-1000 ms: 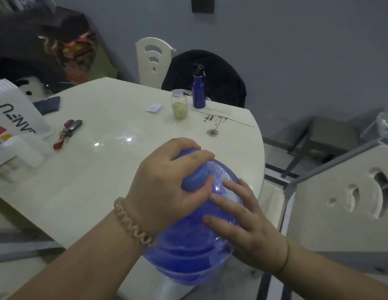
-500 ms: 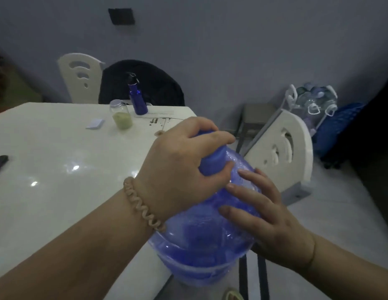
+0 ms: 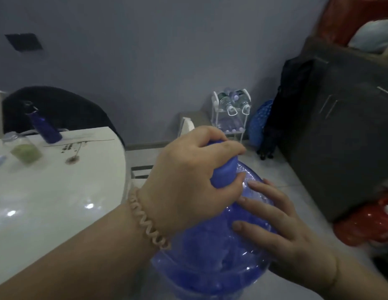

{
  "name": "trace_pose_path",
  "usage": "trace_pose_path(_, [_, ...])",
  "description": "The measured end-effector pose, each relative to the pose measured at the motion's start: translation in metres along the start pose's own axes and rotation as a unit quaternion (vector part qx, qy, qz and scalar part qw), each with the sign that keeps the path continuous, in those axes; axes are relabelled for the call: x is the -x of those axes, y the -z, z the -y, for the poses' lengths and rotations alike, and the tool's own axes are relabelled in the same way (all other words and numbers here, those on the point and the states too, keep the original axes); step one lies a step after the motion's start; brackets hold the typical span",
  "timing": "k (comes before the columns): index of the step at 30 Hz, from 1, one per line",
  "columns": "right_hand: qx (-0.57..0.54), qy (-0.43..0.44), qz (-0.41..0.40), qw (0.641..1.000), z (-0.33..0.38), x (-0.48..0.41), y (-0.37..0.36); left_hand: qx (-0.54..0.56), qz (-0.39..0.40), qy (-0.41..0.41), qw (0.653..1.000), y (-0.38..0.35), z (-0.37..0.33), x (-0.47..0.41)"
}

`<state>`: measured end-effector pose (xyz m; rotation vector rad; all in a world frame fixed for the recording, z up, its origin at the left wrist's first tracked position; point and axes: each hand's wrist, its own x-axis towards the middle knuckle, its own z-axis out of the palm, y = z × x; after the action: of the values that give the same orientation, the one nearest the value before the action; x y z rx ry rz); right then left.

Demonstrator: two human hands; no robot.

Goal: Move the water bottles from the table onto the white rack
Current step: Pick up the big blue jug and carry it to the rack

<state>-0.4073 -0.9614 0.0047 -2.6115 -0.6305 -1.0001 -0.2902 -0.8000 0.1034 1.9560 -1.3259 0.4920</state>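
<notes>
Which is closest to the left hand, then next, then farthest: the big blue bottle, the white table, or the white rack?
1. big blue bottle: the left hand grips its cap.
2. white table: just to the left of the arm.
3. white rack: far off by the wall, ahead and right.

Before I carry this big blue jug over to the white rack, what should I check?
1. Grip: ok, left hand curls round the blue cap.
2. Steadying: ok, right hand lies flat on the shoulder of the jug.
3. Base support: cannot tell, the underside is out of view.
4. Path: ok by the white rack, where the floor shows bare tiles; nearer ground is hidden.
5. Free slot: cannot tell; small bottles fill the top tier.
</notes>
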Motion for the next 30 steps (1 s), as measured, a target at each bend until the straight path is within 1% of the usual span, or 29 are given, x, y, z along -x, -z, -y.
trace_pose_path(3, [-0.006,0.005,0.005,1.000,-0.054,0.024,0.042,0.012,-0.010,0.014,1.000,-0.054,-0.026,-0.040])
trace_pose_path(7, [0.007,0.015,0.019,1.000,-0.111,0.035,0.076,0.017,-0.035,0.031,0.999,-0.102,-0.037,-0.081])
trace_pose_path(10, [0.025,0.011,0.033,0.999,-0.160,0.042,0.090,0.035,-0.041,0.026,0.998,-0.142,-0.032,-0.117])
trace_pose_path(13, [0.035,0.009,0.033,0.999,-0.203,0.043,0.087,0.038,-0.042,0.017,0.998,-0.171,-0.016,-0.146])
trace_pose_path(17, [0.053,0.022,0.056,0.997,-0.271,0.035,0.069,0.040,-0.037,0.013,0.998,-0.213,0.025,-0.186])
trace_pose_path(22, [0.051,-0.003,0.060,0.997,-0.352,0.014,0.032,0.055,-0.017,0.007,0.998,-0.262,0.096,-0.245])
trace_pose_path(25, [0.050,-0.011,0.055,0.997,-0.404,-0.012,0.013,0.053,-0.004,-0.003,0.999,-0.281,0.141,-0.287])
trace_pose_path(30, [0.048,0.011,0.061,0.997,-0.487,-0.057,-0.023,0.044,-0.004,0.002,0.999,-0.301,0.211,-0.342])
